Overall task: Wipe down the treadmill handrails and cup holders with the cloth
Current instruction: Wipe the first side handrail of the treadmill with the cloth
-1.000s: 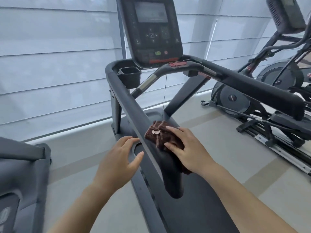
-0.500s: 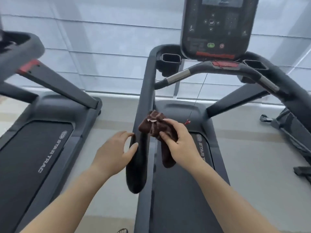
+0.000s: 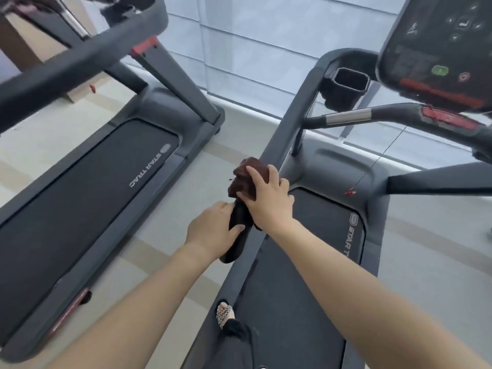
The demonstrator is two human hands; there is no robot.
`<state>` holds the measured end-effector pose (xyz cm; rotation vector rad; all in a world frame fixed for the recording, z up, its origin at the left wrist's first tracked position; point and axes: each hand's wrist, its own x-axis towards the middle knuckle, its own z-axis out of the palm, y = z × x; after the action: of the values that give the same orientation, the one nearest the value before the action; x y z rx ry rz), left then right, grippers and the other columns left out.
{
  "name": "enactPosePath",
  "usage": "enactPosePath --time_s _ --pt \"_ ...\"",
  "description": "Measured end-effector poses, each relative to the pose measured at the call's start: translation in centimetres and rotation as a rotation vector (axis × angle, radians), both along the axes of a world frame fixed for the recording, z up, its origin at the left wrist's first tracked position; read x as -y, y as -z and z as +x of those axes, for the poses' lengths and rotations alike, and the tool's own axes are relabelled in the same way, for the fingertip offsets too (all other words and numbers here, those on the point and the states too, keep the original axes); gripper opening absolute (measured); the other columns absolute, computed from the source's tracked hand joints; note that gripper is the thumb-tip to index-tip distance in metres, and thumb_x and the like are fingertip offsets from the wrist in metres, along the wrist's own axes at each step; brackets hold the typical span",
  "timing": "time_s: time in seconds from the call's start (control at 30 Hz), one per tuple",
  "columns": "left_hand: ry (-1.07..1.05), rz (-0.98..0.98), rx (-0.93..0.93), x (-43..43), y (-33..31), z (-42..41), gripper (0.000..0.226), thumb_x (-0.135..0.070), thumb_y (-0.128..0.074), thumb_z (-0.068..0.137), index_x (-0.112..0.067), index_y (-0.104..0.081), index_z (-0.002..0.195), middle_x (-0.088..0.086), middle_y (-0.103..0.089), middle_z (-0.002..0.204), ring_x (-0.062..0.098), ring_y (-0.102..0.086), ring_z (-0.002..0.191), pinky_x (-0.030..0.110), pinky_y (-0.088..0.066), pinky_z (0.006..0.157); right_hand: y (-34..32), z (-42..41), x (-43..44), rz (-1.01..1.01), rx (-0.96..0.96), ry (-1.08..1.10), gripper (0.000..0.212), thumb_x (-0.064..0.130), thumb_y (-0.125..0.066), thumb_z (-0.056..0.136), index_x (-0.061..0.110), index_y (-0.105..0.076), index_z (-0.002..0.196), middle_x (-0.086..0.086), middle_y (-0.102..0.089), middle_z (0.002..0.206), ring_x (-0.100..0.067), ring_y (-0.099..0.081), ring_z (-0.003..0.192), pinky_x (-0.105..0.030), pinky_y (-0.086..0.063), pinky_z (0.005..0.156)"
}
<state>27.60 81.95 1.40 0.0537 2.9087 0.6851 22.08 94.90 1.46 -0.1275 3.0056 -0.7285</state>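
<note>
A dark brown cloth [image 3: 243,179] is bunched on the treadmill's left handrail [image 3: 288,134], near the rail's rear end. My right hand [image 3: 266,199] presses down on the cloth and grips it against the rail. Just behind it, my left hand [image 3: 211,230] is wrapped around the rounded end of the same rail, thumb over the top. The square left cup holder [image 3: 346,85] sits at the rail's front, beside the console [image 3: 439,49]. The front crossbar [image 3: 399,117] with its silver sensor and red clip runs below the console.
A second treadmill [image 3: 87,193] stands close on the left, its handrail [image 3: 66,67] crossing the upper left. My sandalled foot [image 3: 225,312] rests on the treadmill's side rail. Window blinds fill the background; a red safety cord clip [image 3: 351,192] hangs over the deck.
My view has swung left and down. My left hand has closed around the end of the rail, and my right hand with the cloth now presses on top of the rail.
</note>
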Motion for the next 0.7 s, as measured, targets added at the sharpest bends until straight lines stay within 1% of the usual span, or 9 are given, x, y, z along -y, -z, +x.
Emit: enactPosePath --time_s 0.07,0.13,0.23,0.33,0.43,0.53,0.6,0.7 --pt "-0.014 0.035 0.007 0.0 0.4 -0.4 0.036 -0.041 -0.056 0.084 -0.027 -0.050 0.116 -0.005 -0.056 0.113 0.019 -0.056 0.100 0.034 -0.047 0.068 1.2 -1.3 0.3 0.071 -0.008 0.003 0.056 0.053 -0.048 0.088 0.044 -0.024 0.137 -0.002 -0.015 0.149 -0.035 -0.026 0.120 -0.057 -0.032 0.091" --pt "-0.023 0.070 0.023 0.0 0.7 -0.7 0.042 -0.044 -0.056 0.083 -0.026 -0.049 0.120 -0.006 -0.055 0.117 0.018 -0.056 0.102 0.036 -0.050 0.072 1.6 -3.1 0.0 0.096 -0.032 0.003 0.056 0.055 -0.048 0.087 0.045 -0.025 0.136 0.000 -0.015 0.149 -0.034 -0.024 0.123 -0.057 -0.030 0.091" --pt "-0.018 0.119 0.054 -0.2 0.7 -1.4 0.054 -0.045 -0.057 0.083 -0.021 -0.044 0.130 -0.004 -0.051 0.127 0.017 -0.052 0.111 0.039 -0.050 0.083 1.1 -5.9 -0.8 0.109 0.006 0.000 0.055 0.055 -0.048 0.087 0.046 -0.026 0.136 0.003 -0.012 0.153 -0.034 -0.021 0.127 -0.058 -0.028 0.093" --pt "-0.013 0.159 0.066 -0.3 0.8 -1.9 0.058 -0.041 -0.060 0.082 -0.018 -0.042 0.133 -0.002 -0.048 0.131 0.019 -0.051 0.113 0.040 -0.048 0.089 1.1 -5.6 -1.4 0.087 -0.002 -0.017 0.052 0.052 -0.048 0.088 0.044 -0.028 0.136 0.007 -0.010 0.155 -0.034 -0.019 0.131 -0.058 -0.029 0.095" --pt "-0.027 0.232 0.050 -0.6 1.2 -2.0 0.060 -0.037 -0.062 0.082 -0.016 -0.041 0.134 -0.001 -0.047 0.133 0.018 -0.050 0.115 0.034 -0.045 0.094 2.0 -3.7 -1.7 0.063 -0.052 -0.008 0.053 0.051 -0.047 0.089 0.042 -0.027 0.138 0.005 -0.012 0.154 -0.034 -0.021 0.130 -0.058 -0.031 0.095" --pt "-0.053 0.288 0.016 -1.0 1.6 -2.1 0.060 -0.036 -0.062 0.081 -0.016 -0.041 0.133 -0.002 -0.047 0.132 0.017 -0.050 0.115 0.024 -0.038 0.090 2.0 -4.1 -1.4 0.070 -0.041 0.020 0.053 0.052 -0.048 0.089 0.042 -0.028 0.137 0.003 -0.015 0.153 -0.034 -0.024 0.127 -0.056 -0.031 0.096" --pt "-0.059 0.300 0.010 -1.1 1.7 -2.3 0.062 -0.036 -0.063 0.081 -0.016 -0.040 0.134 -0.003 -0.046 0.134 0.016 -0.048 0.117 0.021 -0.035 0.089 1.6 -5.6 -1.2 0.111 -0.020 0.012 0.052 0.053 -0.046 0.089 0.042 -0.029 0.137 0.004 -0.015 0.153 -0.036 -0.023 0.127 -0.055 -0.029 0.096" --pt "-0.052 0.293 0.027 -1.0 1.9 -3.3 0.068 -0.040 -0.064 0.079 -0.017 -0.037 0.136 -0.005 -0.043 0.138 0.013 -0.045 0.121 0.021 -0.035 0.093 1.2 -8.2 -1.5 0.155 -0.006 -0.003 0.049 0.052 -0.045 0.090 0.042 -0.030 0.136 0.003 -0.014 0.153 -0.037 -0.021 0.128 -0.055 -0.028 0.095"
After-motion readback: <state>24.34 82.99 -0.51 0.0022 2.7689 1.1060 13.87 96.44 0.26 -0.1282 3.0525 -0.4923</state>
